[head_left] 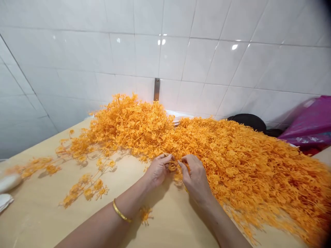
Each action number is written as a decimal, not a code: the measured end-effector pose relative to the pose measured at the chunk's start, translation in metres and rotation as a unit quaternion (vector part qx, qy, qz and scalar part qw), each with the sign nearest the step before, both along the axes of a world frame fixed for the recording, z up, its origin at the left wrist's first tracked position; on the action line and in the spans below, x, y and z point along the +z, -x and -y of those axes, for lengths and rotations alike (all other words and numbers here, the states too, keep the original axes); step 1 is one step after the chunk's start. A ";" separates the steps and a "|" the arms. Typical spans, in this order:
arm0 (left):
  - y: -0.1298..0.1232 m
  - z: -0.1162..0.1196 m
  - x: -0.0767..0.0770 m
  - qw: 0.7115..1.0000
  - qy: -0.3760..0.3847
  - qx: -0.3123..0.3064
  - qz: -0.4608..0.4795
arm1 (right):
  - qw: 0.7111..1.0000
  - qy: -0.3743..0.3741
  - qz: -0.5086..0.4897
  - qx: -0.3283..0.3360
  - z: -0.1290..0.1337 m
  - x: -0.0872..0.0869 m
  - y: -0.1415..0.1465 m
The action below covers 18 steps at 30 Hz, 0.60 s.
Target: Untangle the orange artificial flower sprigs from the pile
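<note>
Both hands meet over the near edge of a large heap of orange artificial flower sprigs (222, 148). My left hand (159, 169) pinches an orange flower sprig (172, 166) between thumb and fingers. Close beside it on the right, my right hand (195, 175) has its fingers closed on the same sprig, whose held ends are partly hidden. A gold bangle (120, 212) circles the left forearm. One loose orange flower (146, 216) lies on the table between the forearms, and a separate flower spray (86, 187) lies to the left.
The pale wooden table (46, 210) stands against a white tiled wall (82, 51) with a dark metal bracket (156, 89). A black rounded object (248, 121) and a purple bag (310, 120) sit behind the heap at right. White objects (9, 182) rest at the left edge.
</note>
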<state>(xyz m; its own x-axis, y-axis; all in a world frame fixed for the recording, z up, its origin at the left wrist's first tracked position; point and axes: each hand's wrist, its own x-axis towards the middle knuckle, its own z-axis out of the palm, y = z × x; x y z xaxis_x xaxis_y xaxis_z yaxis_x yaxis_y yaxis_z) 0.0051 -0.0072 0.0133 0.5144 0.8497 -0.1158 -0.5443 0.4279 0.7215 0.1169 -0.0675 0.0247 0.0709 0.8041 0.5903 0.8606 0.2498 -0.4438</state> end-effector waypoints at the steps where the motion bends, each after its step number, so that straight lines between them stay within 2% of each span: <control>1: -0.002 -0.001 0.005 1.000 -0.010 -0.011 -0.010 | 1.000 -0.010 -0.029 -0.006 0.000 0.001 -0.003; 5: -0.008 -0.001 0.019 0.992 -0.059 -0.086 -0.067 | 0.992 -0.036 -0.118 0.010 0.000 0.006 -0.009; 9: -0.011 0.003 0.009 0.991 -0.044 -0.103 -0.073 | 0.985 -0.055 -0.162 0.024 -0.002 0.004 -0.009; 13: -0.009 0.006 -0.004 0.989 -0.030 -0.123 -0.080 | 0.978 -0.029 -0.205 0.036 -0.004 0.001 -0.010; 15: -0.007 0.005 -0.004 0.987 -0.047 -0.131 -0.080 | 0.975 -0.027 -0.217 0.026 -0.003 0.002 -0.011; 18: -0.005 0.002 0.002 0.986 -0.069 -0.134 -0.066 | 0.971 -0.048 -0.231 -0.023 -0.003 0.004 -0.007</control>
<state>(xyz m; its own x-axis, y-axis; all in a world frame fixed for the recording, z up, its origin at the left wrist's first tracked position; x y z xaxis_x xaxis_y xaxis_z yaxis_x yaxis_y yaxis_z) 0.0098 -0.0096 0.0157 0.7115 0.6969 -0.0897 -0.3221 0.4369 0.8399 0.1243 -0.0649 0.0284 0.3816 0.7362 0.5589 0.5858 0.2751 -0.7624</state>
